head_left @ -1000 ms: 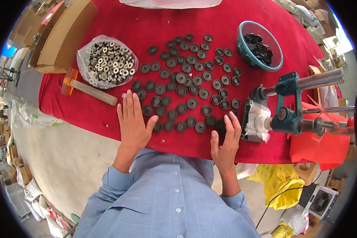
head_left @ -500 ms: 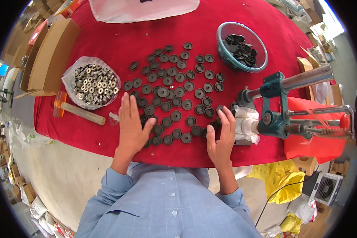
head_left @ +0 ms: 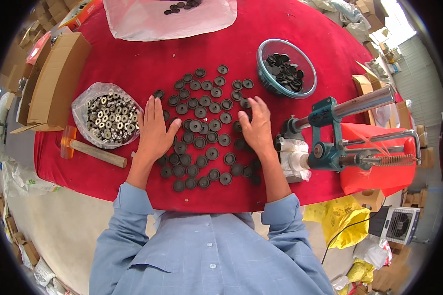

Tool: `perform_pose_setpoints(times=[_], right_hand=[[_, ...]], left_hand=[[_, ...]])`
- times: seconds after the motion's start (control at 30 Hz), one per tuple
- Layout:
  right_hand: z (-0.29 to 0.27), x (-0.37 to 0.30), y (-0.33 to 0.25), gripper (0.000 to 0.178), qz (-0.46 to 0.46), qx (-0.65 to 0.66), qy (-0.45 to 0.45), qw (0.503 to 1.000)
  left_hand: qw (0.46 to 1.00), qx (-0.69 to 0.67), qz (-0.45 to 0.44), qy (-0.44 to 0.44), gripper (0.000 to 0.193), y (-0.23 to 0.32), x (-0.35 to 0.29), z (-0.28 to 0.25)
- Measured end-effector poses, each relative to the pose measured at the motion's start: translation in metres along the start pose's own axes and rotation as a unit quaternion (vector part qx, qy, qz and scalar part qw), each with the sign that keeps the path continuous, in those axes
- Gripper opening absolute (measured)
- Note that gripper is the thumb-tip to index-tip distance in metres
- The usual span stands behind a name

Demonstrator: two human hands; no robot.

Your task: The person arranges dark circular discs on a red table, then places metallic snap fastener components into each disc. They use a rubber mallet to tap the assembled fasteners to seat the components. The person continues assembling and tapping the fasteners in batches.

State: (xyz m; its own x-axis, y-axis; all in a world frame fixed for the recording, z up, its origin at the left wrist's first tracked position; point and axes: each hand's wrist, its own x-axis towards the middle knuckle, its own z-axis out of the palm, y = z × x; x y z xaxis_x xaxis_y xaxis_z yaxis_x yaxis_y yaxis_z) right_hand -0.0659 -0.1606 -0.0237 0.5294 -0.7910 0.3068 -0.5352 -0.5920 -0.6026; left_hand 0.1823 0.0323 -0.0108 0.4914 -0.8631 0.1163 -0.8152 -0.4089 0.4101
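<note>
The red-covered table (head_left: 108, 64) has its near edge at 6 o'clock, just ahead of my blue sleeves, and bare cloth lies open between the spread of black round caps (head_left: 206, 128) and that edge, and again toward 12 o'clock up to the clear plastic sheet (head_left: 147, 22). My left hand (head_left: 155, 130) lies flat, palm down, fingers straight and a little spread, pointing to 12 o'clock, its inner side resting on the caps at the left rim of the spread; it grasps nothing. My right hand (head_left: 256, 128) lies flat too, fingers loosely together, covering caps at the right rim, closed on nothing. The caps lie between the two hands in one loose patch, several dozen, too many to count surely. At 9 o'clock sits one plastic bag of metal rings (head_left: 108, 118), with one wooden-handled mallet (head_left: 91, 151) below it. At 1 o'clock stands one glass bowl (head_left: 266, 83) of caps, and at 3 o'clock one teal hand press (head_left: 330, 142) just beside my right wrist.
</note>
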Motion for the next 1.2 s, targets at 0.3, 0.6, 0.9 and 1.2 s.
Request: perform_pose_setpoints(times=[0.3,0.6,0.9,1.2], right_hand=[[0.002,0.079,0.001,0.038,-0.057,-0.016,0.033,0.998],[0.052,0.142,-0.069,0.032,-0.109,-0.061,-0.071,0.99],[0.08,0.167,-0.07,0.028,-0.073,-0.053,-0.139,0.986],[0.095,0.165,-0.099,0.033,-0.089,-0.049,-0.223,0.969]], left_hand=[[0.986,0.03,0.112,0.117,0.043,-0.006,0.049,-0.018],[0.995,0.038,0.06,0.071,0.029,-0.024,0.08,-0.021],[0.879,-0.448,-0.155,-0.057,0.023,-0.002,0.124,-0.037],[0.984,-0.17,0.011,-0.06,0.037,-0.022,0.14,-0.002]])
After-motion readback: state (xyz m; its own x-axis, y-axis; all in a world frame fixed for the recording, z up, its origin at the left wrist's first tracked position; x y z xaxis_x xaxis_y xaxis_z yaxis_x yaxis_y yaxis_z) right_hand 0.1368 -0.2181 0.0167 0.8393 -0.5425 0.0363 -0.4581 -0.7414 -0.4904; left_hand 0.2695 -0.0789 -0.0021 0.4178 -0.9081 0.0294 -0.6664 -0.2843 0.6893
